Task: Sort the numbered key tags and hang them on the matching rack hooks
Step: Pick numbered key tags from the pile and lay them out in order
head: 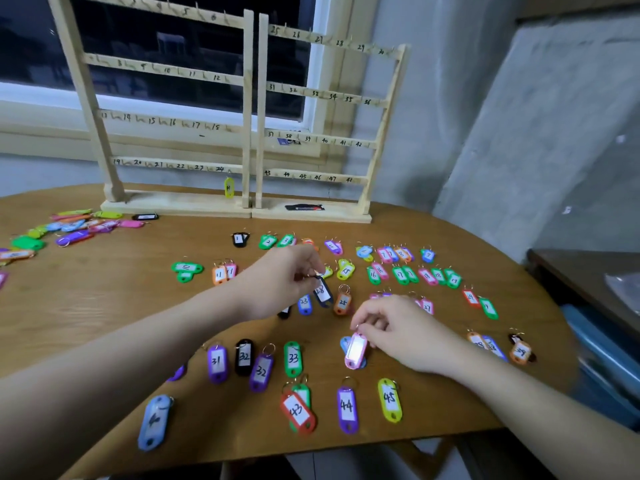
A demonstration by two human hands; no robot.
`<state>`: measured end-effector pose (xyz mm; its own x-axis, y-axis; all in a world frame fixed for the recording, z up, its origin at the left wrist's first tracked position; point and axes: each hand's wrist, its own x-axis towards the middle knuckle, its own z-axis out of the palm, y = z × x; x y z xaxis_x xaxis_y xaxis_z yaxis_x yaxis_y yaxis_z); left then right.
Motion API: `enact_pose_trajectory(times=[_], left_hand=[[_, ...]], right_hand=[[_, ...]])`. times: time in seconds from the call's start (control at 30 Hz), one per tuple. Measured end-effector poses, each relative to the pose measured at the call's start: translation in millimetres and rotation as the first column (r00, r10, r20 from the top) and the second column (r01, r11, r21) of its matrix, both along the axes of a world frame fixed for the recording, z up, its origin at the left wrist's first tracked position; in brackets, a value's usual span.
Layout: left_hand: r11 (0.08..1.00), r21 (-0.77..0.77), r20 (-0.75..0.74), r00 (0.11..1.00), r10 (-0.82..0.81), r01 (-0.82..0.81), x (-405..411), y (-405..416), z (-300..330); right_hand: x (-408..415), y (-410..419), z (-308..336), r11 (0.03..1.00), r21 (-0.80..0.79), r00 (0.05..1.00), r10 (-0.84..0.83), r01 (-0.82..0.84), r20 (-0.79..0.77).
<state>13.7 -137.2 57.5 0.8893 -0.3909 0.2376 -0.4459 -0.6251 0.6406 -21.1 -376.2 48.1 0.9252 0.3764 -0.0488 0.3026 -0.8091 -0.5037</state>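
Note:
Two wooden racks (247,109) with numbered hooks stand at the back of the table. One yellow tag (229,187) hangs under hook 24. Several coloured numbered tags lie in rows on the table, such as 31 (217,363), 33 (293,359), 44 (347,408) and 45 (390,400). My left hand (280,278) pinches a dark blue tag marked 28 (322,292) by its ring, just above the rows. My right hand (398,329) pinches a pink tag (355,350) by its top; glare hides its number.
An unsorted pile of tags (69,226) lies at the table's far left. A black flat object (304,207) rests on the right rack's base. The round table edge (519,410) curves close on the right, with a dark shelf (588,271) beyond it.

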Motion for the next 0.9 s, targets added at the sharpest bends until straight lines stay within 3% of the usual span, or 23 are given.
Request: enact_pose_trajectory(times=[0.4, 0.67, 0.9], left_hand=[[0.996, 0.074, -0.002, 0.998, -0.058, 0.058, 26, -59, 0], [0.975, 0.100, 0.001, 0.980, -0.197, 0.196, 45, -135, -3], [0.945, 0.122, 0.000, 0.953, -0.304, 0.302, 63, -207, -10]], right_hand=[[-7, -34, 5, 0.997, 0.041, 0.989, -0.066, 0.061, 0.133], [-20, -104, 9, 0.962, 0.166, 0.970, -0.230, 0.215, 0.079], [-32, -154, 7, 0.919, 0.181, 0.930, -0.364, 0.350, 0.052]])
